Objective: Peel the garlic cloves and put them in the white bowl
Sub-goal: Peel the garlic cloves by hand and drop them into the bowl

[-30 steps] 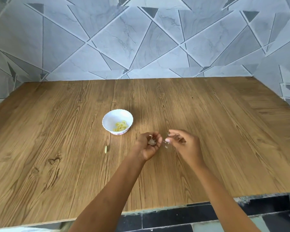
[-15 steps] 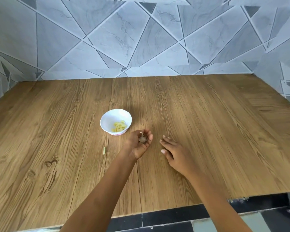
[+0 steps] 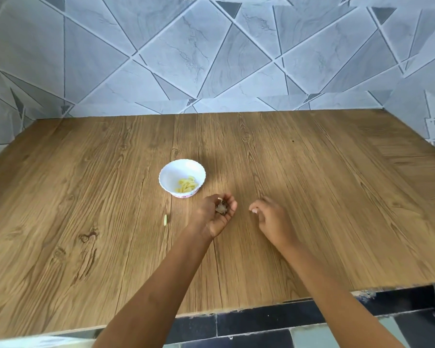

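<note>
The white bowl (image 3: pixel 171 172) stands on the wooden table (image 3: pixel 311 197) with several peeled yellow garlic cloves (image 3: pixel 186 185) inside it. Just below and right of the bowl, my left hand (image 3: pixel 217 217) lies palm up, its fingers curled round a small clump of greyish garlic skins (image 3: pixel 221 209). My right hand (image 3: pixel 270 218) hovers close to the table a short way to the right. Its fingers are curled and blurred, so whether they pinch anything is hidden. A small pale green clove piece (image 3: pixel 165 220) lies on the table left of my left hand.
A grey tiled wall (image 3: pixel 211 59) closes off the back and both sides of the table. The table's near edge (image 3: pixel 261 307) runs above a dark tiled floor.
My right hand went from pinching skin bits beside the left hand, to lying flat on the table, to lifted with curled fingers. The left hand stayed cupped near the bowl.
</note>
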The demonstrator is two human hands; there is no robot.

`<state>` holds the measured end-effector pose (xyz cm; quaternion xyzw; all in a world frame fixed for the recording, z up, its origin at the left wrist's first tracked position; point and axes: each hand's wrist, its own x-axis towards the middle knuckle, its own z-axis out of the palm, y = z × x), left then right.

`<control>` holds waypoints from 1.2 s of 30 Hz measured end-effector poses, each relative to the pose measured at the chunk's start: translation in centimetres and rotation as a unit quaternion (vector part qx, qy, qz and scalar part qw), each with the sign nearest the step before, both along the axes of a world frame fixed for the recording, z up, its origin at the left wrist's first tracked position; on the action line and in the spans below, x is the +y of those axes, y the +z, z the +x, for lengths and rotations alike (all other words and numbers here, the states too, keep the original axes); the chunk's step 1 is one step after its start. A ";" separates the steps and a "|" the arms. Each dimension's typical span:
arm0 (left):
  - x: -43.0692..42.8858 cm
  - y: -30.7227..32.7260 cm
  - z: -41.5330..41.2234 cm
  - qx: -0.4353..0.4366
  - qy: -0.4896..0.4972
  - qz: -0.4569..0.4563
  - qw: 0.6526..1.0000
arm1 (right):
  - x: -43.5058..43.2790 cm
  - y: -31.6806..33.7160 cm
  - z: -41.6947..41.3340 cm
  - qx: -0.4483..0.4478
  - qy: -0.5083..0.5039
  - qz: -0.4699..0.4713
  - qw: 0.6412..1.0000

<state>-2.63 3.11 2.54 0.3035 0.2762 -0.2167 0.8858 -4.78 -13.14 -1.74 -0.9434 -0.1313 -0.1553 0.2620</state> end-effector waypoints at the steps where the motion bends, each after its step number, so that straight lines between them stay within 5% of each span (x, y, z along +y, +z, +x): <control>1: -0.1 0.0 -0.2 -0.001 -0.004 0.005 1.000 | -0.1 0.7 0.5 0.034 -0.009 0.071 0.997; 3: -0.6 0.0 -0.5 -0.004 -0.020 0.025 0.999 | -0.2 2.8 1.2 0.098 -0.010 0.198 0.975; 5: -1.2 0.2 -0.7 -0.004 -0.035 0.032 0.999 | -0.2 5.1 1.6 0.095 0.041 0.229 0.968; 9: -2.2 0.9 -0.8 0.001 -0.045 0.002 0.999 | 1.1 7.2 1.4 0.054 0.125 0.052 0.989; 12: -2.6 1.1 -0.8 0.008 -0.039 -0.012 0.999 | 1.5 7.2 1.0 0.060 0.130 0.012 0.990; 21: -2.5 1.3 -1.2 0.002 -0.048 -0.001 0.999 | 2.7 6.7 0.1 -0.026 0.089 0.011 0.996; 26: -2.2 1.6 -1.4 -0.014 -0.040 -0.005 0.999 | 3.0 6.2 -0.2 0.011 0.092 -0.009 0.996; 36: -2.2 1.2 -1.3 -0.003 -0.026 -0.039 0.999 | 3.1 5.2 -0.4 -0.017 -0.010 0.125 0.992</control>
